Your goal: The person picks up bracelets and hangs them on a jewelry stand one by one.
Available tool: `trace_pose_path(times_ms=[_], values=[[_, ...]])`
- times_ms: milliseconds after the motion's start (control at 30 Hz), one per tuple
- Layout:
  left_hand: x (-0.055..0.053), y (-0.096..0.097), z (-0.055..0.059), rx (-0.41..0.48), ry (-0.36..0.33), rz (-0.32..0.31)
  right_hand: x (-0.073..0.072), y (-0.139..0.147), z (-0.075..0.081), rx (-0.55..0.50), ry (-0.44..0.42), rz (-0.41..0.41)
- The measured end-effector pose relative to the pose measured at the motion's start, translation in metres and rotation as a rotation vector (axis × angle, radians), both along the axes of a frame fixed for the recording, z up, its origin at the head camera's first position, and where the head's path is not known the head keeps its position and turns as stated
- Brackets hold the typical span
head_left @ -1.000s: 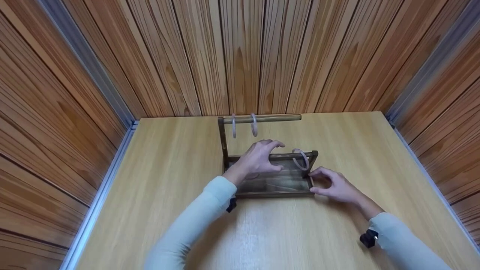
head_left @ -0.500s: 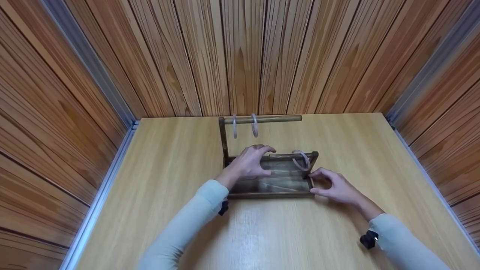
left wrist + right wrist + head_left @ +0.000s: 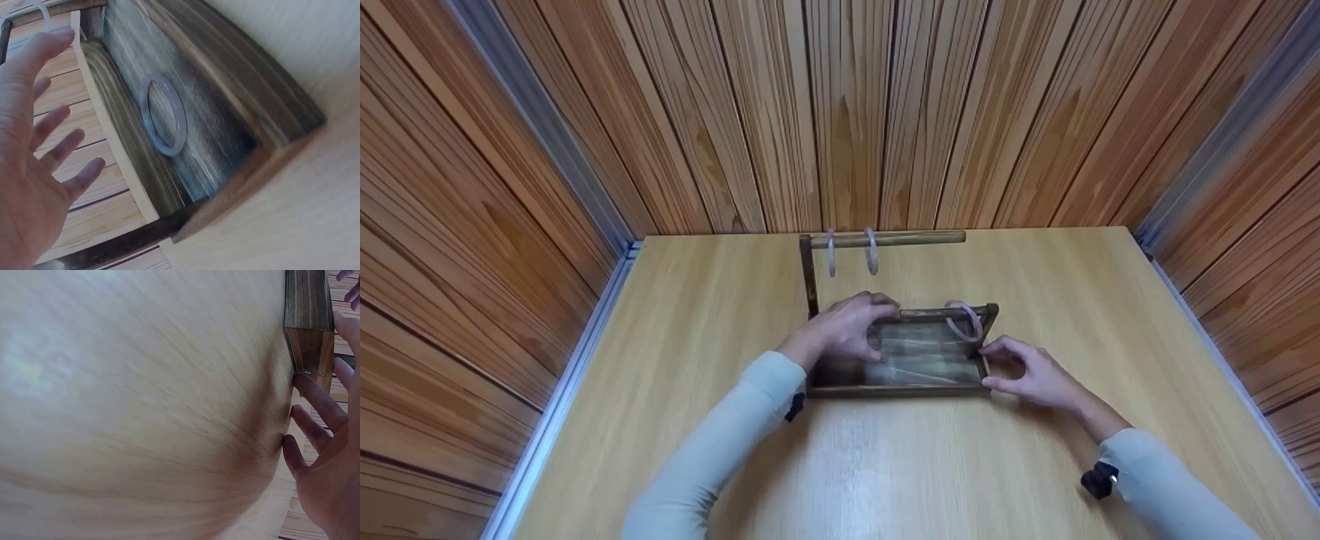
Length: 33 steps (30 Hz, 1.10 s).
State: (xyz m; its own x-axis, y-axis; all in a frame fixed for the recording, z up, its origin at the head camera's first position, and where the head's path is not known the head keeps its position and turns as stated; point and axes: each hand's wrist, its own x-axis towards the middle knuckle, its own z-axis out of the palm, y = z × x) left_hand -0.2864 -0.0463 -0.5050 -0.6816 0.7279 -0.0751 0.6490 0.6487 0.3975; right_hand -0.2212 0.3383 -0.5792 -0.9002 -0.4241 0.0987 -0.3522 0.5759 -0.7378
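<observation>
A dark brown wooden jewelry stand point(image 3: 900, 391) with a tray base sits on the table. Two pale lilac bangles hang on its upper bar; the right one point(image 3: 871, 252) tilts slightly. A third bangle point(image 3: 964, 322) hangs at the right end of the lower bar. Inside the tray lies another bangle point(image 3: 163, 115), hidden by the left hand in the head view. The left hand point(image 3: 844, 326) hovers over the tray's left part, fingers spread and holding nothing. At the tray's right end, the right hand point(image 3: 1031, 373) touches the end wall with thumb and fingertips; other fingertips rest on the table.
The light wooden table point(image 3: 877, 480) extends around the stand. Wood-plank walls point(image 3: 855, 112) with grey metal corner strips point(image 3: 562, 135) enclose it at the back and sides. The stand's upright post point(image 3: 808, 277) rises just behind the left hand.
The left hand has moved left over the tray, uncovering more of its floor and lower bar. The right hand stays at the stand's end. The visible bangles hang as before.
</observation>
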Motion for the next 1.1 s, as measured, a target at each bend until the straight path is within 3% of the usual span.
trace_pose_path(times_ms=[233, 433, 733, 1100], values=[[-0.006, -0.002, 0.0, -0.016, 0.031, -0.089, 0.0, 0.001, 0.001, 0.021, 0.007, -0.008], [-0.011, -0.003, 0.0, -0.042, -0.005, -0.09, 0.001, 0.001, 0.001, 0.026, 0.012, -0.011], [-0.016, 0.001, -0.006, -0.055, 0.019, -0.117, 0.0, 0.001, 0.0, 0.015, 0.008, -0.015], [-0.016, -0.005, -0.017, -0.018, 0.021, -0.109, 0.001, 0.001, 0.001, 0.008, -0.005, -0.015]])
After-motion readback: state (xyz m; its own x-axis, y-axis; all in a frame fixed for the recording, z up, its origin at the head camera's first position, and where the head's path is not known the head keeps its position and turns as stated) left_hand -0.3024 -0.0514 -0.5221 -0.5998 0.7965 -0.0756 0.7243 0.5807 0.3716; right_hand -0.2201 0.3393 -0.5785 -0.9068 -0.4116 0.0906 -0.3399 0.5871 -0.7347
